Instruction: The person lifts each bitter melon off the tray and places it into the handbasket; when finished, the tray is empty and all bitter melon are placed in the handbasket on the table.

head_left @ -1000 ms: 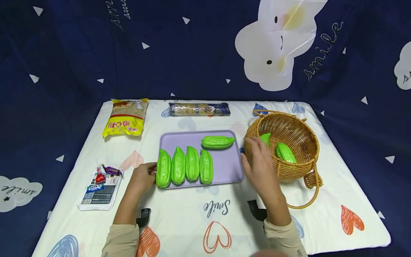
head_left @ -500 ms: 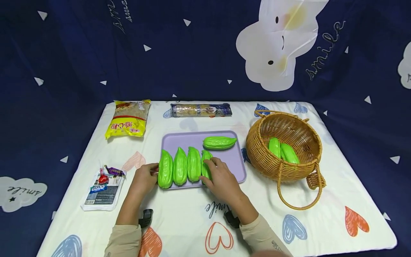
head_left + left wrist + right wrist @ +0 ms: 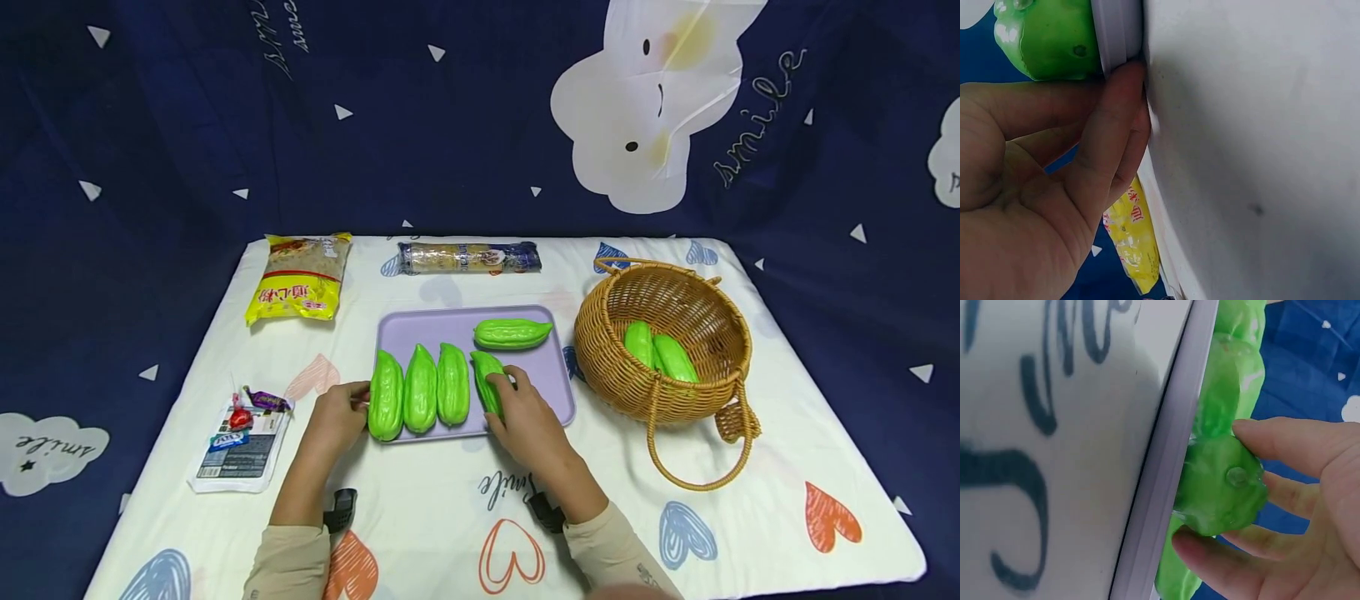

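My right hand (image 3: 531,425) holds a green bitter melon (image 3: 486,367) at the right end of a row on the lilac tray (image 3: 536,387). In the right wrist view, thumb and fingers are round the blunt end of this bitter melon (image 3: 1213,487), just above the tray's rim. To its left lie three more bitter melons (image 3: 421,390) side by side. Another bitter melon (image 3: 513,333) lies crosswise at the tray's back right. At the left edge my left hand (image 3: 336,418) grips the tray rim (image 3: 1113,31), fingertips low against its side.
A wicker basket (image 3: 615,367) with bitter melons (image 3: 675,358) inside stands right of the tray, handle toward me. A yellow food bag (image 3: 300,279) and a long clear packet (image 3: 469,257) lie at the back. A flat white packet (image 3: 238,467) with candies (image 3: 240,417) lies left.
My right hand has come from the basket to the tray and taken hold of the row's rightmost bitter melon, which has shifted slightly right and tilted. The left hand stays at the tray's edge.
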`<state>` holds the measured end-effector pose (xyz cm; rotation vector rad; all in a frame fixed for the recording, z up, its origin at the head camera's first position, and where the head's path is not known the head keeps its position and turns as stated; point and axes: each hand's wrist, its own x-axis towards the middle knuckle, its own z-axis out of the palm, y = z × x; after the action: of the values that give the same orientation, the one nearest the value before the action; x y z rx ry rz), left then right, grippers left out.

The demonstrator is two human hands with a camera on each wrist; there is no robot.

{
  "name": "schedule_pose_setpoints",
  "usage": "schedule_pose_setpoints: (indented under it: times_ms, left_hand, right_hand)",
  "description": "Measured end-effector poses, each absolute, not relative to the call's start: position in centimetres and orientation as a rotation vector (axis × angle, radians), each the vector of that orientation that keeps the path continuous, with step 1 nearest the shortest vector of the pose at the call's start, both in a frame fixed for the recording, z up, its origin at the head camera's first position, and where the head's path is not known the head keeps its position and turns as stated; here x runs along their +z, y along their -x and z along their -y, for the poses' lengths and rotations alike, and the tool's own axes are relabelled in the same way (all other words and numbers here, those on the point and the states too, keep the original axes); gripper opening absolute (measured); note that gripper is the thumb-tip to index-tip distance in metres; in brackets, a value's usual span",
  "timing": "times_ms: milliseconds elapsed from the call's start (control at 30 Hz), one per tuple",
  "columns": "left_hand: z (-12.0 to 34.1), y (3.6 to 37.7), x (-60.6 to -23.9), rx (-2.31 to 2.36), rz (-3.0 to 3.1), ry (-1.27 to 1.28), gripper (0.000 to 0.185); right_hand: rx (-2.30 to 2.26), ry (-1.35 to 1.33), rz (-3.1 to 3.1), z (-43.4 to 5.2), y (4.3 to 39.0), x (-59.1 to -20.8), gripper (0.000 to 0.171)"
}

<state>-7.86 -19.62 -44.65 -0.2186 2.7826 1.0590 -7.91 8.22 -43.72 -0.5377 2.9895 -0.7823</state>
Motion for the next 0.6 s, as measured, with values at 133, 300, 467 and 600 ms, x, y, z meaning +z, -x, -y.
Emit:
schedule_pose_setpoints:
  times_ms: [133, 300, 467, 600]
  left_hand:
    - [19.6, 7.9, -44.6, 1.059, -2.786, 0.217, 0.039]
    - [19.6, 7.9, -44.7, 1.059, -2.779, 0.228, 0.039]
    - [19.6, 7.9, -44.6, 1.062, -2.789, 0.218, 0.04]
    - [19.5, 7.8, -44.5, 1.062, -2.777, 0.225, 0.04]
  right_hand:
    - [-0.832, 0.534, -2.966, -8.6, 8.1, -43.7, 0.055]
    - [-0.876, 0.531, -3.005, -9.1, 7.8, -42.3, 0.054]
    - [-0.963, 0.57, -3.116, -10.3, 7.6, -40.1, 0.054]
    - [-1.101, 0.538, -3.202, -12.0, 7.7, -38.0, 0.055]
